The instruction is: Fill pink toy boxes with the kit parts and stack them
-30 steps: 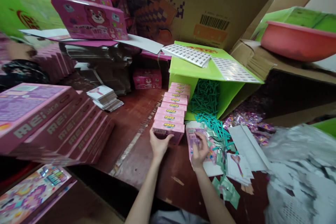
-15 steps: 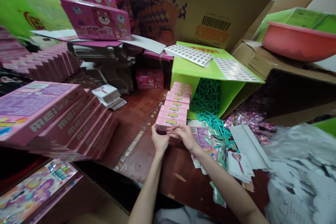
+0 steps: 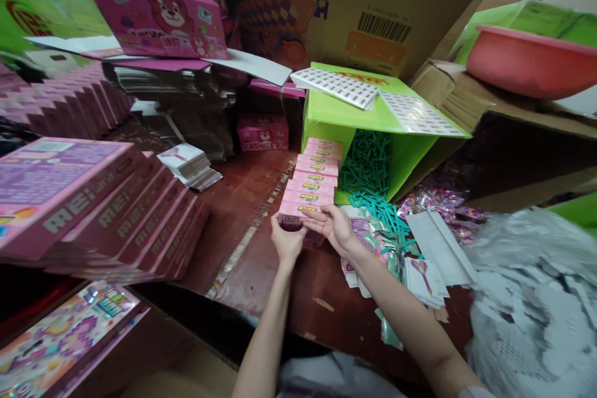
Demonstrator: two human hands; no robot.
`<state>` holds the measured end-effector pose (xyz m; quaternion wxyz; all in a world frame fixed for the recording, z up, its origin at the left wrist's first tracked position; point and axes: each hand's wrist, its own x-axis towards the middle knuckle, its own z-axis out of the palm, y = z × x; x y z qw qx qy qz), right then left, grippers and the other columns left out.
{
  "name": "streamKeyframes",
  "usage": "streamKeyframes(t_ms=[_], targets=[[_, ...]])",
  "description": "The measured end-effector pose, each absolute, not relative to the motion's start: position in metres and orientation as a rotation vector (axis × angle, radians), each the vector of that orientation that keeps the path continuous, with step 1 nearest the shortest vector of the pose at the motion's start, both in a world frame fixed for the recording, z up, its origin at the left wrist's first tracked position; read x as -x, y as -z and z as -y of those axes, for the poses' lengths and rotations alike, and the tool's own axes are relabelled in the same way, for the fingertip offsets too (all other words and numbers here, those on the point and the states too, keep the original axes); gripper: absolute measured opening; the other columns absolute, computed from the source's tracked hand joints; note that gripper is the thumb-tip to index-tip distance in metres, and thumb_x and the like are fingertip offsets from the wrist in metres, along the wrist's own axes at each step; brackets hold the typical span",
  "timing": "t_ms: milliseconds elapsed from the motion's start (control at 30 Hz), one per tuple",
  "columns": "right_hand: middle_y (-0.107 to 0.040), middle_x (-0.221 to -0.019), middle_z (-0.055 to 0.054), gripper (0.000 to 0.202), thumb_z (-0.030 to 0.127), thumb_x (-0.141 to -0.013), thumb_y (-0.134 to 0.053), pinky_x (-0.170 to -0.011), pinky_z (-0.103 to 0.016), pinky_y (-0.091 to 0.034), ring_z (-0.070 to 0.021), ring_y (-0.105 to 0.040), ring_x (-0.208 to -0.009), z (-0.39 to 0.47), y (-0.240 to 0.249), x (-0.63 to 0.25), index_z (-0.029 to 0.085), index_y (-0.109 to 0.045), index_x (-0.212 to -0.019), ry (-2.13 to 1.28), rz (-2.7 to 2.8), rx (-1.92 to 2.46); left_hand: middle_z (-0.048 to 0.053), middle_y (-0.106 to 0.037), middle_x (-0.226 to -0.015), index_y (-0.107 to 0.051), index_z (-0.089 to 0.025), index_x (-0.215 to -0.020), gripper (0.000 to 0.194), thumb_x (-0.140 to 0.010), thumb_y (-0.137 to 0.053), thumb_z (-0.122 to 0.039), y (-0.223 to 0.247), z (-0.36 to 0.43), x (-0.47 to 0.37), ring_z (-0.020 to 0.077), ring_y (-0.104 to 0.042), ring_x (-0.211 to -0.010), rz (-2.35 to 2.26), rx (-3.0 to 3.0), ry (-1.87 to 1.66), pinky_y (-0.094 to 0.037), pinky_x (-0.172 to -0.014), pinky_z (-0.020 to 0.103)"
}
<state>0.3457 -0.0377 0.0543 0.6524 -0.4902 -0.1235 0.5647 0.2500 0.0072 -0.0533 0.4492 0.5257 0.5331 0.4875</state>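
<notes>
A row of small pink boxes [image 3: 313,177] runs away from me along the table, one behind another. At its near end, my left hand [image 3: 286,241] grips the closest pink box [image 3: 298,207] by its left and front side, thumb toward the middle. My right hand [image 3: 336,230] is at the same box's front right corner, its fingers stretched out flat toward the left hand. The fingertips seem to touch the box front, whose lower part the hands partly hide.
Green sticks spill from a lime-green carton [image 3: 321,115] behind the row. Right of my hands lie small green packets, folded white cards [image 3: 424,280] and a grey plastic bag [image 3: 536,311]. Larger pink boxes [image 3: 116,211] are stacked left. A small card stack [image 3: 186,165] stands beyond them.
My right hand's fingers have straightened and the hand has shifted slightly right. The left hand stays on the nearest box. The whole view has tilted a little.
</notes>
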Motion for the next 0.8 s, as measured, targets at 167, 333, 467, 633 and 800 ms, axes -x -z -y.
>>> streamKeyframes(t_ms=[167, 333, 467, 633, 800], targets=[[-0.070, -0.079, -0.015, 0.006, 0.016, -0.077, -0.043, -0.072, -0.039, -0.057, -0.0239, -0.071, -0.074, 0.025, -0.065, -0.365, 0.019, -0.038, -0.075, -1.439, 0.309, 1.132, 0.006, -0.064, -0.096, -0.050, -0.022, -0.101, 0.069, -0.045, -0.084, -0.042, 0.052, -0.006, -0.250, 0.0237, -0.063, -0.088, -1.330, -1.295, -1.207, -0.049, -0.080, 0.035], [-0.069, -0.079, -0.017, 0.014, 0.014, -0.074, -0.045, -0.065, -0.040, -0.057, -0.0251, -0.071, -0.070, 0.000, -0.066, -0.383, 0.020, -0.034, -0.080, -1.397, 0.263, 1.173, 0.006, -0.065, -0.098, -0.049, -0.022, -0.101, 0.073, -0.043, -0.085, -0.046, 0.051, -0.007, -0.250, 0.0239, -0.063, -0.090, -1.332, -1.289, -1.200, -0.049, -0.083, 0.036], [-0.068, -0.082, -0.020, 0.017, 0.013, -0.074, -0.043, -0.062, -0.038, -0.058, -0.0242, -0.070, -0.069, -0.017, -0.063, -0.395, 0.015, -0.038, -0.091, -1.364, 0.207, 1.204, 0.006, -0.065, -0.097, -0.049, -0.022, -0.100, 0.072, -0.043, -0.085, -0.045, 0.052, -0.008, -0.251, 0.0239, -0.063, -0.089, -1.349, -1.292, -1.196, -0.049, -0.082, 0.036], [-0.065, -0.087, -0.021, 0.026, 0.012, -0.078, -0.038, -0.056, -0.032, -0.058, -0.0226, -0.070, -0.070, -0.038, -0.067, -0.413, 0.006, -0.042, -0.104, -1.340, 0.145, 1.245, 0.006, -0.064, -0.096, -0.049, -0.021, -0.101, 0.073, -0.042, -0.085, -0.045, 0.051, -0.008, -0.251, 0.0233, -0.063, -0.089, -1.346, -1.301, -1.200, -0.049, -0.083, 0.035], [-0.064, -0.085, -0.020, 0.030, 0.011, -0.081, -0.034, -0.054, -0.032, -0.058, -0.0232, -0.069, -0.072, -0.055, -0.070, -0.425, 0.004, -0.039, -0.110, -1.279, 0.149, 1.270, 0.005, -0.064, -0.094, -0.049, -0.020, -0.099, 0.071, -0.043, -0.085, -0.043, 0.051, -0.009, -0.252, 0.0220, -0.063, -0.086, -1.339, -1.297, -1.216, -0.049, -0.081, 0.034]])
